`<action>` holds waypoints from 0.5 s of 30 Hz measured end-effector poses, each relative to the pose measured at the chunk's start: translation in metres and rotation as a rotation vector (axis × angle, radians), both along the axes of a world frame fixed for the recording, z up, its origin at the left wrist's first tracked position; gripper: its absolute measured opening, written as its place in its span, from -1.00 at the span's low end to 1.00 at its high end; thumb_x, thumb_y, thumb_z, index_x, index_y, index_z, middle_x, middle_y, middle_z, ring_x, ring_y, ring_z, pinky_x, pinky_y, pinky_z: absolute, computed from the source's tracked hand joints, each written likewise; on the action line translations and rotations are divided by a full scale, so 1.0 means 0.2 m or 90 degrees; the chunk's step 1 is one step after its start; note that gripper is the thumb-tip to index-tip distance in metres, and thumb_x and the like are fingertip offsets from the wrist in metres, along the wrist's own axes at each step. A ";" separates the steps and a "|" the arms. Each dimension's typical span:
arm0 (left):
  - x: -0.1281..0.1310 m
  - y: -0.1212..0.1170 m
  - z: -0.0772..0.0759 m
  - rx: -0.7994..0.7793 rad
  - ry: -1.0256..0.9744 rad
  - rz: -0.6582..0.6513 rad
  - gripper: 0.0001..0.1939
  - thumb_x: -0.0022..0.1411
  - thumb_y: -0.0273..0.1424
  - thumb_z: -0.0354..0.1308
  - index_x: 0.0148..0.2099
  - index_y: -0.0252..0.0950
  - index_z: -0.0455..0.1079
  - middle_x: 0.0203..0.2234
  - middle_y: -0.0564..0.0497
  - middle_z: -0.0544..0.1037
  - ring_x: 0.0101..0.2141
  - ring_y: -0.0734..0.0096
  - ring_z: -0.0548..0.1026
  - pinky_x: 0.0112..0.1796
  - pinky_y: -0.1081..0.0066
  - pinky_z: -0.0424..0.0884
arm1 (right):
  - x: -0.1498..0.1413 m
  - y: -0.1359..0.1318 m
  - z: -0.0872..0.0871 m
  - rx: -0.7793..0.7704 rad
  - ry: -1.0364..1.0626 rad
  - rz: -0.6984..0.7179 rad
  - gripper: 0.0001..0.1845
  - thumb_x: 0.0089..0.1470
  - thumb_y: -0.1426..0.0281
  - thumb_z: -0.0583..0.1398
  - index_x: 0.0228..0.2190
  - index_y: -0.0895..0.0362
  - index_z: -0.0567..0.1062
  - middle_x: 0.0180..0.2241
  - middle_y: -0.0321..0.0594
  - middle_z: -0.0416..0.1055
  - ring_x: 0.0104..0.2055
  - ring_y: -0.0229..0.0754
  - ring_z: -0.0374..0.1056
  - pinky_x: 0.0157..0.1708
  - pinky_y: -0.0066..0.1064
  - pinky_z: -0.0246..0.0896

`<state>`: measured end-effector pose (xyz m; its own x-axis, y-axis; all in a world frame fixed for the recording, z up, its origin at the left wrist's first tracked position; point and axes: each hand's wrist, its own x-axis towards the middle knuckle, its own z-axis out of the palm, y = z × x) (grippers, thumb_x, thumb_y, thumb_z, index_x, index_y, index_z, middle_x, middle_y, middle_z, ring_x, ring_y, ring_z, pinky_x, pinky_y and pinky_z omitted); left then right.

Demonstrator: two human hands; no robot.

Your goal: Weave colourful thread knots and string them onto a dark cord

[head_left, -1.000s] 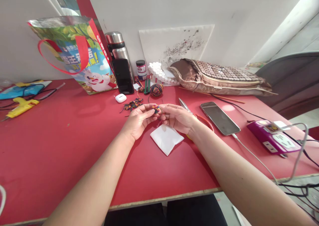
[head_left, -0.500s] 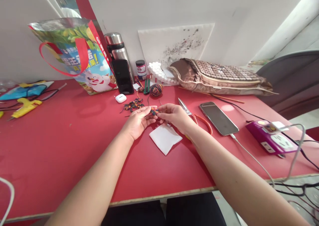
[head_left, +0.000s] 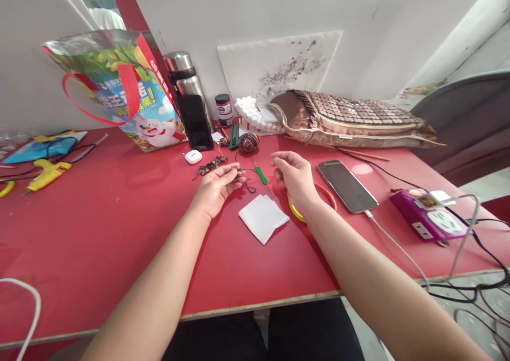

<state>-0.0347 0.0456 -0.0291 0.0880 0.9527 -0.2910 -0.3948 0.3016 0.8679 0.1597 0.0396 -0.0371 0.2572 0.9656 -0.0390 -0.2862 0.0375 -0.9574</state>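
Note:
My left hand (head_left: 216, 188) is closed on a small multicoloured crochet piece (head_left: 238, 172), pinched between thumb and fingers. A loose end of dark yarn trails from it onto the red table. To the right, a double-ended crochet hook with a green handle (head_left: 262, 175) lies between my hands. My right hand (head_left: 294, 178) is over the scissors, its fingers curved and apart, with nothing visible in them. It hides the blades; the orange handle (head_left: 327, 194) and a yellow part show around it. Beyond my left hand lies another crocheted strip (head_left: 212, 164), near a yarn ball (head_left: 249, 143).
A folded white paper (head_left: 263, 218) lies in front of my hands. Right of them are a phone (head_left: 347, 186) on a cable and a purple power strip (head_left: 428, 215). Behind stand an upright phone (head_left: 195, 122), a flask (head_left: 187, 77) and a bag (head_left: 119, 90). A yellow glue gun (head_left: 48, 174) lies left.
My right hand has let go of the crochet piece and moved right, over the scissors. The green crochet hook now shows on the table. My left hand still holds the piece.

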 end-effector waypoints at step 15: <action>-0.03 -0.02 0.03 0.096 -0.041 -0.176 -0.82 0.08 -0.41 0.51 -0.28 -0.41 0.67 -0.52 -0.06 0.59 -0.61 0.57 0.41 -0.61 0.56 0.32 | -0.08 -0.06 -0.01 0.051 -0.056 0.497 -0.42 0.12 -0.07 0.37 -0.06 0.11 0.51 -0.31 -0.26 0.54 -0.47 -0.28 0.43 -0.52 -0.44 0.31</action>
<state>-0.0414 0.0411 -0.0239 0.3635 0.9220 -0.1336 -0.3715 0.2750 0.8868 0.1429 0.0271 -0.0386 -0.4971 0.8672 0.0279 -0.1818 -0.0727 -0.9806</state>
